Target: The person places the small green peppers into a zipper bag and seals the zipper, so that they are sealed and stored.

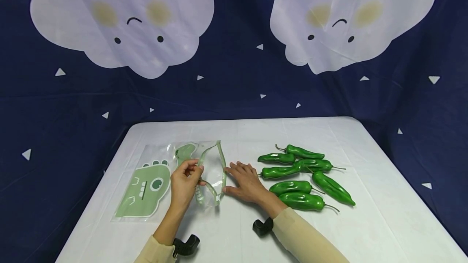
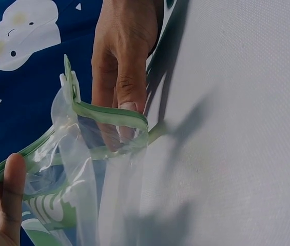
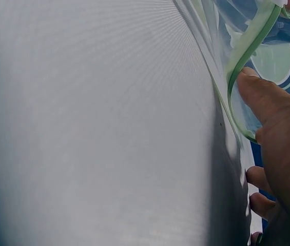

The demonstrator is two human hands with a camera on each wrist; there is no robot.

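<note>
A clear zip bag [image 1: 153, 173] with a green cartoon dinosaur print lies on the left of the table. Its green zip edge [image 2: 116, 118] is spread apart, so the mouth gapes toward the right. My left hand [image 1: 186, 182] pinches one side of that mouth between thumb and fingers. At the opposite side, my right hand [image 1: 246, 182] lies low over the table with its fingers extended. In the right wrist view its thumb [image 3: 263, 95] touches the green rim. Just beyond the right hand and forearm lie several green chili peppers [image 1: 303, 201].
The white-covered table [image 1: 234, 230] ends at a dark blue curtain [image 1: 234, 80] with cloud shapes. Black wrist mounts [image 1: 186, 245] stick out beside both forearms. The peppers are grouped on the right half, their thin stems pointing various ways.
</note>
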